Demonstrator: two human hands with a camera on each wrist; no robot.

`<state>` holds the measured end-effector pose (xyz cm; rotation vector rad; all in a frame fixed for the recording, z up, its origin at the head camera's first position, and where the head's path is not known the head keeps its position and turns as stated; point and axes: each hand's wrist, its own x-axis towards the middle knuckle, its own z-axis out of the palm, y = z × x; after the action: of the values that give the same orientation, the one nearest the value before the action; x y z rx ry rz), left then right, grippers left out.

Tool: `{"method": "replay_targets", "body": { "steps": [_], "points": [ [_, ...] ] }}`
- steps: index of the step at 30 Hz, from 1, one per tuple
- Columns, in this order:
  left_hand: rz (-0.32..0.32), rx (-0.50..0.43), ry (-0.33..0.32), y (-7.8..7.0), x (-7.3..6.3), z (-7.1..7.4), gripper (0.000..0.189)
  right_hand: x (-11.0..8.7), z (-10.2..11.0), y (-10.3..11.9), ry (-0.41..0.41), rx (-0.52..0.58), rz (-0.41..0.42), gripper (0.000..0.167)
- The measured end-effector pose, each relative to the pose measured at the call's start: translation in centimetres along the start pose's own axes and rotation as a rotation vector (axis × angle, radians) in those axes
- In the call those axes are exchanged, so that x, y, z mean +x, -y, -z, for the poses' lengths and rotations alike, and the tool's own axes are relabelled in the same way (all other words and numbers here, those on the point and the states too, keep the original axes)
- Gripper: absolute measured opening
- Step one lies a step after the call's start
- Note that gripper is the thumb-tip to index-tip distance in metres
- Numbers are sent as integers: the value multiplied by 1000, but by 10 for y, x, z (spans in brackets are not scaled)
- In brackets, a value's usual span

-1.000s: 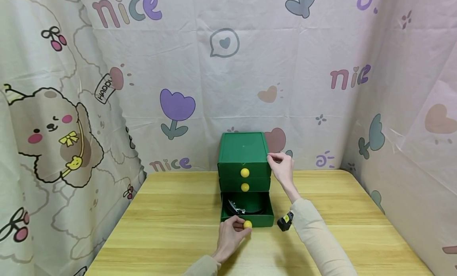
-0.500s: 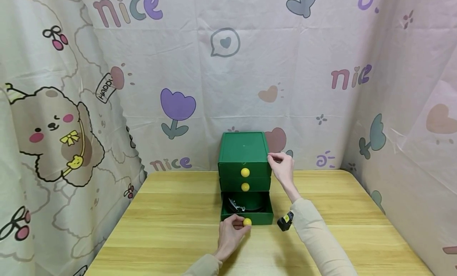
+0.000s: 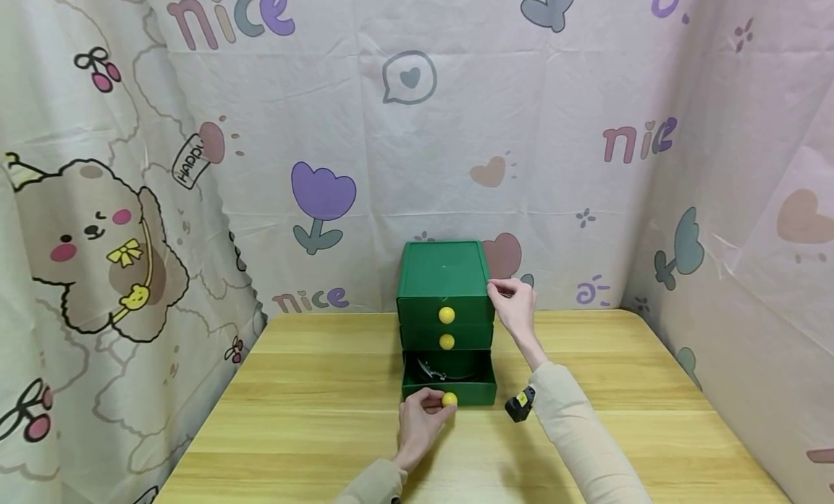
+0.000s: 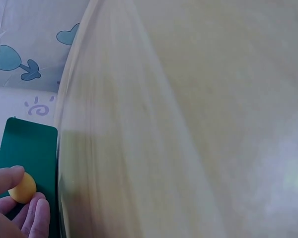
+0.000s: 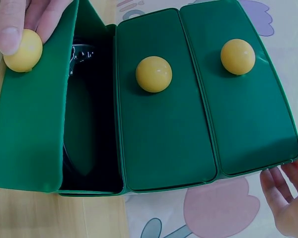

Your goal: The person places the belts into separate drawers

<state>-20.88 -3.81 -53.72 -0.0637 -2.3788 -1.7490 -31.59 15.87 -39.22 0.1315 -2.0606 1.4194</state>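
Note:
A green cabinet [image 3: 445,269] with three stacked drawers stands near the table's back edge. Its bottom drawer [image 3: 478,394] is pulled partly out, while the upper two sit flush. My left hand [image 3: 420,421] pinches the bottom drawer's round yellow knob [image 4: 23,188] between thumb and fingers. At the cabinet's upper right edge, my right hand [image 3: 515,305] grips the corner with thumb and fingertips. Inside the bottom drawer lies a dark curved strap with a silver buckle [image 5: 81,53], partly hidden by shadow and the drawer front.
The wooden table [image 3: 293,410] extends on both sides of the cabinet. Behind it hangs a printed curtain [image 3: 417,142], with more curtain along the left and right. A small black device [image 3: 520,404] sits at my right sleeve.
The bottom drawer has slid a little further into the cabinet, and my left hand on its knob has moved away from me with it. My right hand has stayed at the corner.

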Motion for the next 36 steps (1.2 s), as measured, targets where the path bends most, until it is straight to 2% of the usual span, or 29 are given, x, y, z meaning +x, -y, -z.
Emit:
{"method": "replay_targets", "body": {
  "steps": [24,36],
  "points": [
    [59,-96,-63,4,9,-11,22,0,1,-2,6,14,-29,17],
    [64,-87,-81,1,18,-12,20,1,0,-1,19,10,-38,18]
  ]
}}
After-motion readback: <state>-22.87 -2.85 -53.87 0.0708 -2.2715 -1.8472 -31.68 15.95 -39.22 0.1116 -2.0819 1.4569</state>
